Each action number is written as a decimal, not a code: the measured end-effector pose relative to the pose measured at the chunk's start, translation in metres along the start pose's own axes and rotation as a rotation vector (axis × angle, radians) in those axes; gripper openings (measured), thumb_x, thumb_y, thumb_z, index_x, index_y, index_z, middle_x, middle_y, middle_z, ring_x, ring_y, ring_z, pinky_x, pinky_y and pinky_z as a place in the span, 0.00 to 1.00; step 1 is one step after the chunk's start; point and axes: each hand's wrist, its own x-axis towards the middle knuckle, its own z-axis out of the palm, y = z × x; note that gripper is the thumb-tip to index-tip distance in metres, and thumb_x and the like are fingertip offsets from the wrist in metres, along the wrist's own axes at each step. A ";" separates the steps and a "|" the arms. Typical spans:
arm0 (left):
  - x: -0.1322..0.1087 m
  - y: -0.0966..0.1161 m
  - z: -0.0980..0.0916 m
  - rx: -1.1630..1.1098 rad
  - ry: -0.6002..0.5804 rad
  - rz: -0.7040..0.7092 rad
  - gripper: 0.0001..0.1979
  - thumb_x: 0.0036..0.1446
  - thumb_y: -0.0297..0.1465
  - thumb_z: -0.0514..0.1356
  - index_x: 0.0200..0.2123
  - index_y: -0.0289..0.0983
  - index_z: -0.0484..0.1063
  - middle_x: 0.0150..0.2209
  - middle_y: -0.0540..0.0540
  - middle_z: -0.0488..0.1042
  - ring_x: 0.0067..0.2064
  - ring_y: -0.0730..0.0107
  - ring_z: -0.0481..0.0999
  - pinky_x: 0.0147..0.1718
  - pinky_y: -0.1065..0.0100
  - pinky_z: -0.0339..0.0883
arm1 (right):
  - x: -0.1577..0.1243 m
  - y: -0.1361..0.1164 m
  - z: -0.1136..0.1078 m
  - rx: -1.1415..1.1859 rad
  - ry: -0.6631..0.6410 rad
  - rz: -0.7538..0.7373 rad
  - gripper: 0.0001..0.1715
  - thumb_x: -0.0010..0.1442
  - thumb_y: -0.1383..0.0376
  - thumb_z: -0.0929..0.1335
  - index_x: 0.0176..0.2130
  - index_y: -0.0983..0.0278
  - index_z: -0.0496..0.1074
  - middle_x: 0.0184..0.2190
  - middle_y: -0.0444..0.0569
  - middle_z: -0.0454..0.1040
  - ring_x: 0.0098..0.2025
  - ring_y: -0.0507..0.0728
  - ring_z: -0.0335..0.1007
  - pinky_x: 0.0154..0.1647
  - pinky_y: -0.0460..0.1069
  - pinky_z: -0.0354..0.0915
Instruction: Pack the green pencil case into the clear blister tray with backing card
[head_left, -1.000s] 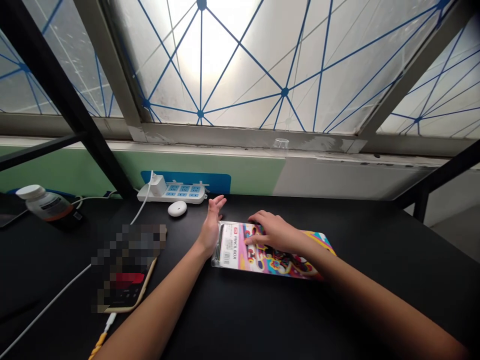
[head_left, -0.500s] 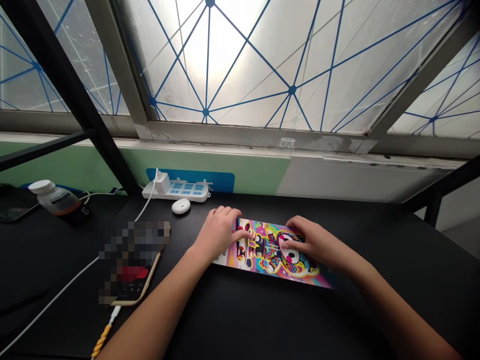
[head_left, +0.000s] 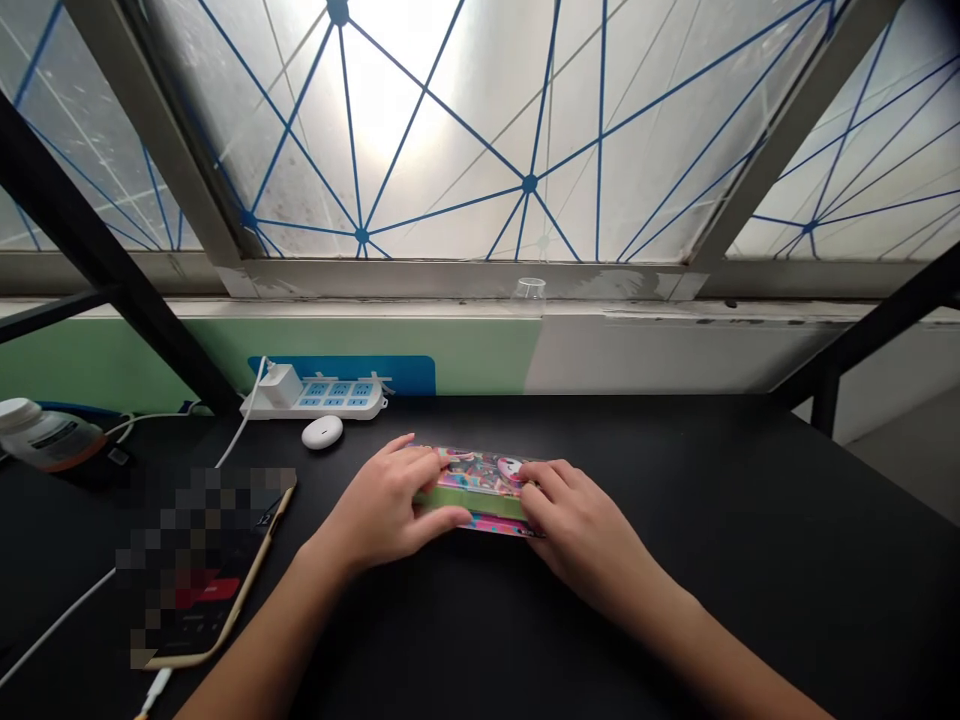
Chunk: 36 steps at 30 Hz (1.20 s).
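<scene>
Drawn closer together since the earlier frame, the left hand [head_left: 379, 505] and right hand [head_left: 581, 525] are recorded with fingers [head_left: 547, 480] curled onto opposite ends of the pencil box [head_left: 480, 475], its long axis lying crosswise between them on the desk [head_left: 712, 480].

The pencil box [head_left: 480, 475] is a flat rectangular pack, its face printed with a bright cartoon figure in pink, yellow and blue. A green band [head_left: 472, 503] runs lengthwise across its lower half, with a thin pink strip showing below it. The box lies flat on the black tabletop [head_left: 675, 520], long side running across the view. Its two ends are hidden under the left grip [head_left: 379, 505] and the right grip [head_left: 581, 530], which close on it from either side.
</scene>
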 end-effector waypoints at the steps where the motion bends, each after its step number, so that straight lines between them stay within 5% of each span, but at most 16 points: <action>1: 0.000 -0.002 0.002 -0.021 0.003 -0.029 0.17 0.61 0.47 0.61 0.30 0.40 0.66 0.34 0.46 0.79 0.44 0.58 0.79 0.54 0.52 0.65 | 0.000 0.001 0.002 0.017 -0.029 -0.006 0.12 0.54 0.75 0.69 0.39 0.64 0.70 0.46 0.56 0.74 0.44 0.65 0.68 0.43 0.58 0.69; 3: 0.001 -0.008 0.006 -0.029 0.012 -0.057 0.16 0.60 0.47 0.61 0.37 0.40 0.69 0.38 0.45 0.79 0.46 0.57 0.78 0.51 0.55 0.67 | 0.000 0.000 0.003 0.059 -0.079 -0.023 0.12 0.53 0.75 0.69 0.39 0.64 0.70 0.48 0.56 0.73 0.46 0.66 0.67 0.45 0.59 0.69; 7: -0.001 -0.018 0.017 0.020 -0.036 -0.084 0.30 0.55 0.49 0.65 0.56 0.39 0.66 0.59 0.38 0.70 0.61 0.49 0.67 0.59 0.51 0.60 | 0.002 -0.005 0.002 0.243 -0.156 -0.058 0.03 0.60 0.70 0.67 0.36 0.62 0.68 0.48 0.55 0.73 0.47 0.64 0.68 0.48 0.59 0.68; 10: -0.003 -0.021 0.021 0.015 -0.112 -0.127 0.32 0.55 0.52 0.63 0.57 0.41 0.66 0.59 0.40 0.71 0.60 0.48 0.68 0.59 0.50 0.57 | 0.004 -0.001 0.002 0.386 -0.172 0.005 0.01 0.64 0.66 0.66 0.39 0.61 0.68 0.46 0.53 0.74 0.47 0.61 0.69 0.49 0.57 0.67; 14: -0.005 -0.020 0.020 0.000 -0.134 -0.160 0.35 0.54 0.55 0.63 0.59 0.43 0.64 0.58 0.42 0.72 0.58 0.49 0.68 0.57 0.52 0.58 | 0.004 0.021 0.007 0.426 -0.174 0.165 0.25 0.62 0.51 0.69 0.53 0.61 0.67 0.57 0.58 0.69 0.60 0.66 0.63 0.59 0.61 0.61; 17: -0.005 -0.018 0.021 0.017 -0.129 -0.164 0.35 0.53 0.55 0.63 0.59 0.44 0.65 0.56 0.42 0.73 0.56 0.49 0.70 0.54 0.52 0.60 | 0.001 0.040 0.011 0.457 -0.323 0.298 0.45 0.57 0.41 0.69 0.63 0.62 0.60 0.64 0.61 0.61 0.66 0.70 0.54 0.64 0.64 0.55; 20: -0.005 -0.016 0.023 0.045 -0.077 -0.122 0.33 0.53 0.55 0.64 0.56 0.44 0.67 0.51 0.43 0.74 0.53 0.51 0.71 0.52 0.54 0.61 | -0.002 0.050 0.012 0.513 -0.417 0.375 0.53 0.52 0.37 0.70 0.65 0.62 0.58 0.64 0.60 0.63 0.65 0.72 0.56 0.62 0.63 0.57; 25: -0.001 -0.006 0.023 0.176 0.076 -0.011 0.35 0.51 0.54 0.66 0.57 0.42 0.67 0.50 0.41 0.73 0.53 0.51 0.69 0.57 0.51 0.56 | -0.002 0.051 0.010 0.482 -0.205 0.343 0.55 0.41 0.38 0.76 0.59 0.61 0.62 0.57 0.59 0.68 0.58 0.70 0.62 0.58 0.62 0.61; 30: 0.000 0.005 0.018 0.292 0.153 0.077 0.38 0.49 0.55 0.67 0.58 0.40 0.68 0.48 0.40 0.72 0.50 0.51 0.69 0.55 0.51 0.57 | 0.000 0.045 0.006 0.379 0.084 0.256 0.38 0.42 0.45 0.78 0.45 0.60 0.67 0.43 0.52 0.72 0.46 0.64 0.68 0.49 0.58 0.64; 36: -0.002 0.005 0.013 0.414 0.201 0.104 0.33 0.48 0.53 0.69 0.51 0.39 0.71 0.50 0.39 0.71 0.49 0.51 0.68 0.49 0.55 0.62 | 0.002 0.024 0.004 0.185 0.251 0.158 0.40 0.48 0.45 0.75 0.52 0.61 0.66 0.46 0.54 0.72 0.49 0.66 0.68 0.55 0.61 0.55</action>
